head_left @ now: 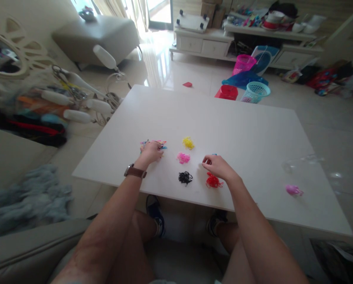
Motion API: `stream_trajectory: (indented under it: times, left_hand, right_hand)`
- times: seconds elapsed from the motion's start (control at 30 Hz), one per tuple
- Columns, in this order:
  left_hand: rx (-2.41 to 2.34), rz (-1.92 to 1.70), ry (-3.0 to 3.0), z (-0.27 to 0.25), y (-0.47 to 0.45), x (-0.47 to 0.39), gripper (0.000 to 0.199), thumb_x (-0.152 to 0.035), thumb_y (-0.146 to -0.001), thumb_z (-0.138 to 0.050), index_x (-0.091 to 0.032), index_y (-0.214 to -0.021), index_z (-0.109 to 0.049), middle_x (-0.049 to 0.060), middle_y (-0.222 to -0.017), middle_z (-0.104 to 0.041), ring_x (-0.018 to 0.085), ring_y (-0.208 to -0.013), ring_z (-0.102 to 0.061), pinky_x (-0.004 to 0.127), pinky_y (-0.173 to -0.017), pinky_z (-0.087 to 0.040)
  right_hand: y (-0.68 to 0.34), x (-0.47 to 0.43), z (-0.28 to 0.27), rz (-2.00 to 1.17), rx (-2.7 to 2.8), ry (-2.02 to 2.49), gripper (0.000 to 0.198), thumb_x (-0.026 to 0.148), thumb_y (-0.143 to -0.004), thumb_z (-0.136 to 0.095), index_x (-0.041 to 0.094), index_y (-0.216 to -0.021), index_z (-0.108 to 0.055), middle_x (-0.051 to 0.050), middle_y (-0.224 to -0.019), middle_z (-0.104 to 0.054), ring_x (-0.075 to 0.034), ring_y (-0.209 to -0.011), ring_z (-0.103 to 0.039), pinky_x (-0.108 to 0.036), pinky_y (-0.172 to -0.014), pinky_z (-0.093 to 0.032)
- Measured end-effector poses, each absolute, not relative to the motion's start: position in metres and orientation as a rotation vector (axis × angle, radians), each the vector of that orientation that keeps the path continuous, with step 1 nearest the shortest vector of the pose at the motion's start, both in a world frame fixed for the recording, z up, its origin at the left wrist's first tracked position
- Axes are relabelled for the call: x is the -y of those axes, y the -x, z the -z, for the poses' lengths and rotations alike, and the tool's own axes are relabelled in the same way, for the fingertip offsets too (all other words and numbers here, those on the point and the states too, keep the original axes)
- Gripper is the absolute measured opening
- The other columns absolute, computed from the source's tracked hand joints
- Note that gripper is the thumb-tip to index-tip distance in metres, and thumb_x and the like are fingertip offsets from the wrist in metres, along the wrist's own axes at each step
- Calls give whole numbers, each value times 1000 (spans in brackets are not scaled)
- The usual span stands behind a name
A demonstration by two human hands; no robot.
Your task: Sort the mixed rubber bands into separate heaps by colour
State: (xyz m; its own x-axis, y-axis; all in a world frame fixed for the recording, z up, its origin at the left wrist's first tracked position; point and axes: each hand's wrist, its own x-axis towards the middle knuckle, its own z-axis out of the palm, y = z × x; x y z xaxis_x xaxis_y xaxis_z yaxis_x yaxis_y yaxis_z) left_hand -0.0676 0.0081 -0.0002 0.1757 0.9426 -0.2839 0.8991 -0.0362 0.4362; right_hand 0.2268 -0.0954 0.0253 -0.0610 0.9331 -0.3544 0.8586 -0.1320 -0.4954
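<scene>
My left hand [151, 152], with a brown-strapped watch on its wrist, rests on a mixed heap of coloured rubber bands [145, 142] at the left. Its fingers are bent down into the heap, and what they grip is hidden. My right hand [219, 167] hovers just beyond a pile of red rubber bands [213, 181], fingers curled toward the thumb; whatever they hold is too small to make out. A bit of blue [214, 154] peeks out behind it. Between the hands lie piles of yellow bands [188, 142], pink bands [183, 158] and black bands [184, 178].
A small purple object [294, 190] and a clear, see-through item [300, 161] lie on the right of the white table [238, 126]. Past its far edge stand a red stool [228, 92] and a light-blue basket [257, 92]. A white lamp [98, 105] leans at the left.
</scene>
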Motion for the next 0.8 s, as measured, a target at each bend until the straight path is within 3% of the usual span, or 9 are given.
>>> stream_trajectory:
  times: [0.27, 0.53, 0.8]
  left_hand:
    - [-1828, -515, -1665, -31, 69, 3, 23, -18, -74, -67, -12, -92, -80, 11, -85, -77, 20, -74, -68, 26, -66, -48]
    - [-1694, -815, -1545, -18, 66, -4, 8, -17, -67, -70, -14, -74, -72, 6, -73, -72, 17, -69, -66, 25, -64, -49]
    - [-1393, -990, -1170, -14, 61, -4, 35, -21, -55, -83, -14, -83, -64, 7, -81, -72, 18, -73, -67, 28, -65, -51]
  right_hand:
    - [-219, 102, -29, -979, 1962, 2062, 11, 24, -85, -60, 19, -86, -70, -4, -84, -73, -14, -72, -62, -24, -66, -42]
    - [-220, 97, -22, -975, 1964, 2070, 10, 25, -86, -61, 20, -84, -70, -4, -82, -73, -14, -70, -62, -24, -65, -41]
    - [-213, 92, -20, -949, 1997, 2014, 11, 26, -86, -61, 21, -84, -70, -3, -80, -72, -15, -71, -63, -25, -65, -41]
